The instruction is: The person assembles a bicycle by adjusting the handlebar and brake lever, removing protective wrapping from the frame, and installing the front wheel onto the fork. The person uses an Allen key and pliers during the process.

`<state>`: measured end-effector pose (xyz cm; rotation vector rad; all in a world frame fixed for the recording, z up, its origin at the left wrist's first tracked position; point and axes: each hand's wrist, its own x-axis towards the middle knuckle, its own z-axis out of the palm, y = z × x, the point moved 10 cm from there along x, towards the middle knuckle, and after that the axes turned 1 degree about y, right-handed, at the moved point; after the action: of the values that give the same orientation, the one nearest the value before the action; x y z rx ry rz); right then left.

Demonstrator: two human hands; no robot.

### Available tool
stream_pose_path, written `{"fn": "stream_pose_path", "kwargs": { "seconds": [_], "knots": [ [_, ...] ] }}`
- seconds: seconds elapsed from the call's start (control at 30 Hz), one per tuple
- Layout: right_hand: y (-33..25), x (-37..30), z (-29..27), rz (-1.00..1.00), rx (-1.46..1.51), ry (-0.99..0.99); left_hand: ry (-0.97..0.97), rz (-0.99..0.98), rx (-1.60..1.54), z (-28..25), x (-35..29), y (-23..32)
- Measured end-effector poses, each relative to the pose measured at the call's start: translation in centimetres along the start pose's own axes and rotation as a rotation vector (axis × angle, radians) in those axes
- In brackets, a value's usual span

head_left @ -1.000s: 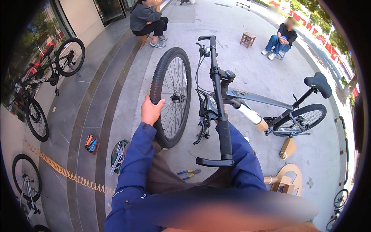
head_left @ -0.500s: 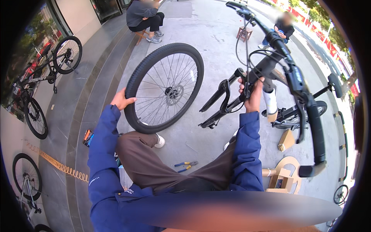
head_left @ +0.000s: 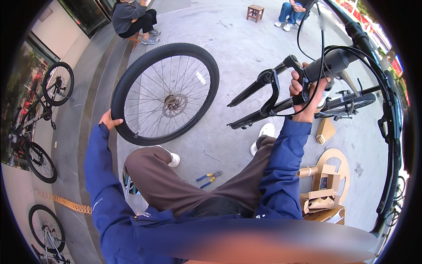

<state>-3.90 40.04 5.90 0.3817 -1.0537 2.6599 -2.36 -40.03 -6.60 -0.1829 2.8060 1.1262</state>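
Observation:
My left hand (head_left: 110, 120) grips the near left side of a bicycle wheel (head_left: 211, 83), its thumb over the black tyre. The wheel leans at a slant and has a brake disc (head_left: 175, 105) at its hub. On the right, my right hand (head_left: 310, 94) is wrapped round the top of a black suspension fork (head_left: 272, 97), just below the head tube (head_left: 329, 65). The fork's two legs point left toward the wheel, with a gap between their ends and the tyre. Handlebars (head_left: 387, 110) with cables rise at the far right.
Pliers (head_left: 210, 178) and a thin metal rod (head_left: 212, 156) lie on the ground between my feet. Opened cardboard boxes (head_left: 323, 193) sit at my right. Bicycles (head_left: 41, 110) stand along the left wall. Two people sit ahead, near a wooden stool (head_left: 255, 13). An orange coiled hose (head_left: 72, 203) runs at left.
The wheel has shifted left in view and tilted flatter. The fork and handlebars have swung to the right, the fork legs lying more level. Both hands keep their hold.

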Motion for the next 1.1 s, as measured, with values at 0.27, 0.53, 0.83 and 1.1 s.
{"fn": "stream_pose_path", "kwargs": {
  "seconds": [0.27,0.53,0.83,1.1],
  "knots": [
    [-2.5,-0.1,-1.1,-0.016,0.033,0.077,0.204,0.417,-0.118,-1.6,-2.1,12.1],
    [-2.7,-0.6,0.4,0.002,-0.021,0.144,0.185,0.14,-0.042,-6.7,-0.3,5.4],
    [-2.3,-0.2,-0.1,-0.019,-0.015,0.048,0.15,0.011,-0.056,-9.5,-3.8,-3.6],
    [-2.0,0.2,0.6,0.008,0.07,0.062,0.189,0.097,0.004,-8.7,-6.3,-3.7]
  ]
}}
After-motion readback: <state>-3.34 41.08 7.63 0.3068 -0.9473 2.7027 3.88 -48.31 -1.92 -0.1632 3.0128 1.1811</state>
